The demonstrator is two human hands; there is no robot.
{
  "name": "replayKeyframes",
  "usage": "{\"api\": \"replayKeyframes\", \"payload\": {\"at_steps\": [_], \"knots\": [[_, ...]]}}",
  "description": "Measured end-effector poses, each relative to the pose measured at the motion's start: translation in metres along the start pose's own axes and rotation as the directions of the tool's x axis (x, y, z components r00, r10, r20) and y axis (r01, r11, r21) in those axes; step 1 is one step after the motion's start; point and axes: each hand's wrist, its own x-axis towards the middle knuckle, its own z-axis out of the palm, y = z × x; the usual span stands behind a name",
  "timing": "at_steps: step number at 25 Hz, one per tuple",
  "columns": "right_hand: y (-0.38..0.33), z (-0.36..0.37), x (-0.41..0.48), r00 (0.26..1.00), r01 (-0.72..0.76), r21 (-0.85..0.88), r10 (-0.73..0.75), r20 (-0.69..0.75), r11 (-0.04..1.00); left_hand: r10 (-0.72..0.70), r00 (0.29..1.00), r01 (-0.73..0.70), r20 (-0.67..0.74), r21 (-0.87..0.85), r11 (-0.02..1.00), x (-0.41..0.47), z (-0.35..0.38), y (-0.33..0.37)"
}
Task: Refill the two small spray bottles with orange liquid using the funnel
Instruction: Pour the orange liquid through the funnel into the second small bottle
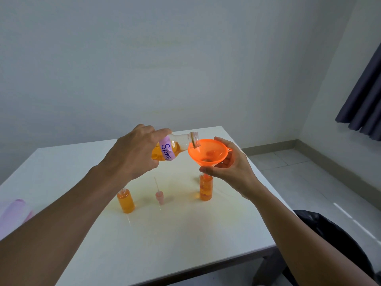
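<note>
My left hand grips a clear bottle with a purple "Spray" label, tilted so its open mouth rests over the rim of the orange funnel. Orange liquid sits in the bottle's lower part. My right hand holds the funnel from below, its spout in the neck of a small bottle filled with orange liquid. A second small bottle, uncapped and full of orange liquid, stands to the left. A pink spray pump with its thin tube stands between them.
All of this is on a white table with a yellowish stained patch in the middle. A pale pink object lies at the left edge. A black bag is on the floor at right, and a dark curtain hangs at far right.
</note>
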Motion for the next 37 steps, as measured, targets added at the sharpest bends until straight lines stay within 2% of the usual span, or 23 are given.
{"api": "replayKeyframes", "payload": {"at_steps": [9, 23, 27, 31, 34, 37], "knots": [[-0.004, 0.001, 0.000, 1.000, 0.005, -0.028, -0.005, -0.023, 1.000, -0.035, 0.999, 0.033, -0.027, -0.074, 0.997, -0.005, -0.007, 0.002], [-0.013, 0.002, -0.005, 0.993, -0.079, 0.000, 0.079, -0.083, 0.997, -0.116, 0.992, 0.105, -0.056, -0.168, 0.980, -0.034, -0.023, -0.014], [-0.031, 0.004, 0.000, 0.988, -0.081, 0.008, 0.081, -0.134, 0.997, -0.190, 0.980, 0.170, -0.063, -0.245, 0.955, -0.048, -0.022, -0.029], [-0.074, 0.021, 0.020, 0.977, 0.022, 0.005, -0.021, -0.211, 1.000, -0.298, 0.951, 0.255, -0.079, -0.345, 0.903, -0.063, -0.017, -0.055], [-0.099, 0.070, 0.032, 0.986, 0.074, -0.006, -0.074, -0.147, 0.997, -0.410, 0.906, 0.325, -0.104, -0.449, 0.832, -0.078, -0.010, -0.085], [-0.106, 0.128, 0.045, 0.996, 0.066, 0.003, -0.065, -0.069, 0.998, -0.539, 0.833, 0.408, -0.128, -0.517, 0.753, -0.088, -0.001, -0.121]]}}
